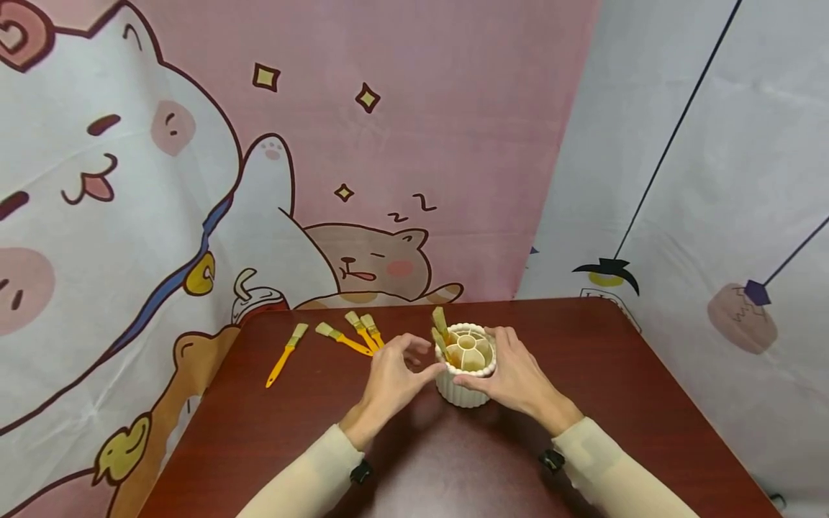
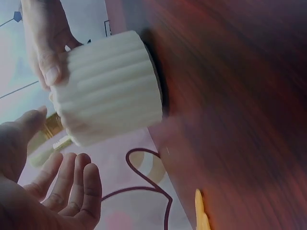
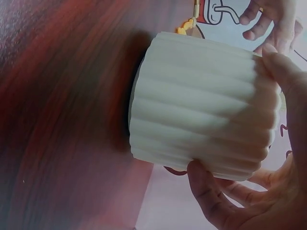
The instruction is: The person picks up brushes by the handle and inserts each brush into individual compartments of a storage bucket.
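A white ribbed pot [image 1: 463,392] with a beaded rim and inner compartments stands upright on the table. Two paintbrushes [image 1: 440,320] with pale bristles lean in its left compartments. My right hand [image 1: 518,374] grips the pot at its right side, thumb at the front near the rim and fingers round the back; the right wrist view shows the pot's ribbed wall [image 3: 206,105] between thumb and fingers. Beside the pot's left side is my left hand [image 1: 395,374], fingers loosely bent and holding nothing. In the left wrist view its fingers [image 2: 88,184] are apart from the pot.
Several paintbrushes with yellow handles lie on the dark red table [image 1: 259,446] to the left; one paintbrush [image 1: 286,356] lies farther left, away from the others [image 1: 343,338]. Behind the table hangs a cartoon-printed cloth [image 1: 453,144].
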### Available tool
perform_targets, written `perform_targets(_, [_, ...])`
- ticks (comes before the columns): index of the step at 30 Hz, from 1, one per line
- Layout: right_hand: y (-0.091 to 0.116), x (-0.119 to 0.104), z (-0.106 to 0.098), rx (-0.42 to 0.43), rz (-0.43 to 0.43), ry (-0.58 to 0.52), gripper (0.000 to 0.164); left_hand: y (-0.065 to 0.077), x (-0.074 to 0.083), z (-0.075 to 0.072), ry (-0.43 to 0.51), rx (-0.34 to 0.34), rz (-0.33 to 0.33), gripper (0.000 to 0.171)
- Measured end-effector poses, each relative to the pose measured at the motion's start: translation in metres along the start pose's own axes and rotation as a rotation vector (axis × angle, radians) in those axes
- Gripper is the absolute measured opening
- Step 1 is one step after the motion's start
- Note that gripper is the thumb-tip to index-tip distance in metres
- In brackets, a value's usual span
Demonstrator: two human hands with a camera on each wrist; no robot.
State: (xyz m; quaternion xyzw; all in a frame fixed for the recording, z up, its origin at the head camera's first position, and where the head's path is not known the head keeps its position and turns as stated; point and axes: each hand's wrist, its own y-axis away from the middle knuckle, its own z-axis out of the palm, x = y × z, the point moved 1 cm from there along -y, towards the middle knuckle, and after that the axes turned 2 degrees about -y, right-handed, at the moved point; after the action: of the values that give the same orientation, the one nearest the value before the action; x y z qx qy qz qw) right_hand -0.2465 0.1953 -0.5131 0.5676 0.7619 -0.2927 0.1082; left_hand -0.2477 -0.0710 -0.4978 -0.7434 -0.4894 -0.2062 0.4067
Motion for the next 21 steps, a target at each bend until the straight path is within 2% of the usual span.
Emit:
perform_targets(13, [0.002,-0.003,0.003,0.016,0.036,0.028,0.121,-0.001,-0.036,-0.036,-0.102,0.035,-0.086,0.035])
perform_targets(21, [0.004,-0.005,0.004,0.019,0.059,0.045,0.123,-0.001,-0.073,-0.068,-0.223,0.076,-0.222,0.034])
